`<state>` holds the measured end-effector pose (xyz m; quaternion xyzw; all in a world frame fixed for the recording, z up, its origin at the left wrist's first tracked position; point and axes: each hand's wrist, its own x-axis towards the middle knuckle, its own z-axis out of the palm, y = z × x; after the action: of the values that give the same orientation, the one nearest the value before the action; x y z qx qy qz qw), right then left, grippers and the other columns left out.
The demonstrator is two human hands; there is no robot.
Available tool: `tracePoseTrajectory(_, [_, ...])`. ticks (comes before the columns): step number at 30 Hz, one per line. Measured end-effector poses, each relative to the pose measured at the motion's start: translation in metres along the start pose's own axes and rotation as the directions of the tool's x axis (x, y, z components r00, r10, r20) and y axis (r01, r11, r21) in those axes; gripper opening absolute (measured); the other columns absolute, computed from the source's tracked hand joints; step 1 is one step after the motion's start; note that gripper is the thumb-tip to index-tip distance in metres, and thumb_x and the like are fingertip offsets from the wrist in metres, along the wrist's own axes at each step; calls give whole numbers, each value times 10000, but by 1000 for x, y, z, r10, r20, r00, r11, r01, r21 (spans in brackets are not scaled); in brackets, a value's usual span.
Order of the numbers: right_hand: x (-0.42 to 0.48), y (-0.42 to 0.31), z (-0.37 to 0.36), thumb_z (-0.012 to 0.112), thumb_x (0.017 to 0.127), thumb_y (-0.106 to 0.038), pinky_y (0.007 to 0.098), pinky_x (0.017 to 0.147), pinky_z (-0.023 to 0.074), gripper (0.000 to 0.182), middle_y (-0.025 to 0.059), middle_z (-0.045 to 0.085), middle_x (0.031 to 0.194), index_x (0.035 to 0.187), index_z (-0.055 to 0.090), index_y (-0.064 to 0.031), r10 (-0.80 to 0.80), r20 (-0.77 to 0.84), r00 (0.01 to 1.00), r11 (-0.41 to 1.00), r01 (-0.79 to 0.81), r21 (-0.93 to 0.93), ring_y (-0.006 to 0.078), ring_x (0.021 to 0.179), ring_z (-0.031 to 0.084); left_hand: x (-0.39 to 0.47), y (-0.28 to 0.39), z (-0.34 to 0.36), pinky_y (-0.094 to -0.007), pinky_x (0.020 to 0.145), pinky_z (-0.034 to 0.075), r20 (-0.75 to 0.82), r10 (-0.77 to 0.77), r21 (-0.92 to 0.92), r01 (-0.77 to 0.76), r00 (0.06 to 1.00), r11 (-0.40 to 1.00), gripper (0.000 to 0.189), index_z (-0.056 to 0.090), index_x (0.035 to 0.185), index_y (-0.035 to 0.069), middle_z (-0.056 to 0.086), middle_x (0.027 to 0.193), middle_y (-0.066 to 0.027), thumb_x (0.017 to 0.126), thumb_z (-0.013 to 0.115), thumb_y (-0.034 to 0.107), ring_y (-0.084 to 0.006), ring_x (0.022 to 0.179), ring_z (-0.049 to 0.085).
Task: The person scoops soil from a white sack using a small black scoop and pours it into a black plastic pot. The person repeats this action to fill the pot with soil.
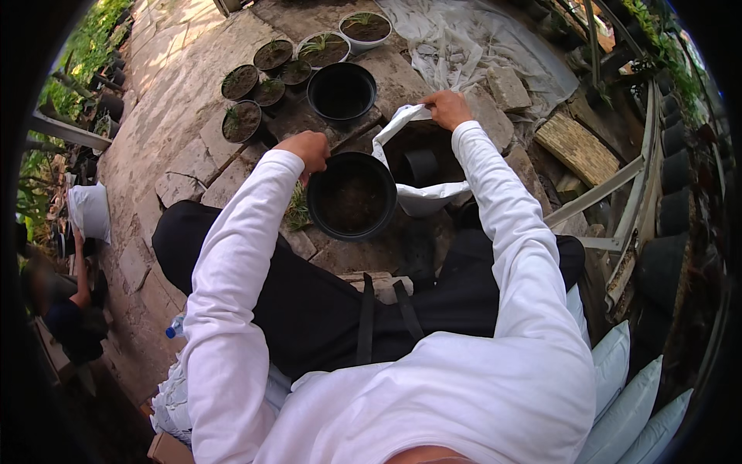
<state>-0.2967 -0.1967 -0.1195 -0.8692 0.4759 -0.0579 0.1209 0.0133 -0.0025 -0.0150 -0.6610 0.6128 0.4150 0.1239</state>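
My left hand [309, 152] grips the rim of a round black plastic pot [351, 233] at its upper left. A layer of dark soil [352, 200] covers the inside of that pot. To the right, my right hand [449, 109] pinches the far edge of a white plastic sack [426, 201], whose mouth gapes toward me. Inside the sack a small black pot [421, 165] lies tilted on dark soil. Beyond both hands stands another large black pot [342, 116] with a dark interior. Some grassy leaves [298, 209] show left of the held pot.
Several small potted plants [240, 81] and two white pots [364, 43] stand on the stone paving. Plastic sheeting [458, 40], a stone block [577, 151] and a metal frame [626, 197] lie rightward. Filled bags [626, 406] are beside me. At left, another person [78, 313] touches a white sack [90, 211].
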Motion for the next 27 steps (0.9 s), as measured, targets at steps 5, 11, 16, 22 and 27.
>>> tracePoseTrajectory(5, [-12,-54,34,704,803,-108,471,948,485,262,84,733,1043,1013,811,-225,-260,-56,964,962,264,77,294,1037,683,-3,3,0,-381,632,618,0,-22,13,22,1000,1000,381,685,1248,12,753,1012,-172,869,702,50,-262,680,756])
tracePoseTrajectory(11, [-10,-17,29,751,729,-58,416,946,507,270,94,718,1048,966,810,-173,-400,-96,912,896,411,168,315,1042,675,-2,1,0,-386,628,617,9,-24,5,24,1000,1000,391,682,1260,19,754,1019,-171,872,702,50,-263,682,756])
tracePoseTrajectory(16, [-44,6,4,798,776,-167,426,952,499,242,135,719,1102,1017,794,-151,-250,-248,936,960,273,64,316,1084,668,0,2,1,-388,629,617,2,-22,16,21,1000,1000,395,678,1270,26,754,1020,-169,876,706,50,-263,684,755])
tracePoseTrajectory(22, [-90,-40,3,763,784,-603,450,835,566,611,180,737,960,970,737,-22,134,46,990,987,-129,-95,356,938,723,-8,7,-1,-353,622,613,-15,-15,6,15,1000,1000,220,735,1101,1,751,839,-158,905,659,64,-237,676,755])
tracePoseTrajectory(27, [-111,-72,33,782,710,-676,441,854,588,723,215,728,1001,946,741,6,233,137,963,965,-211,-155,364,950,730,-8,10,0,-347,631,620,-18,-30,32,30,999,999,247,732,1132,7,758,873,-160,900,671,62,-234,686,758])
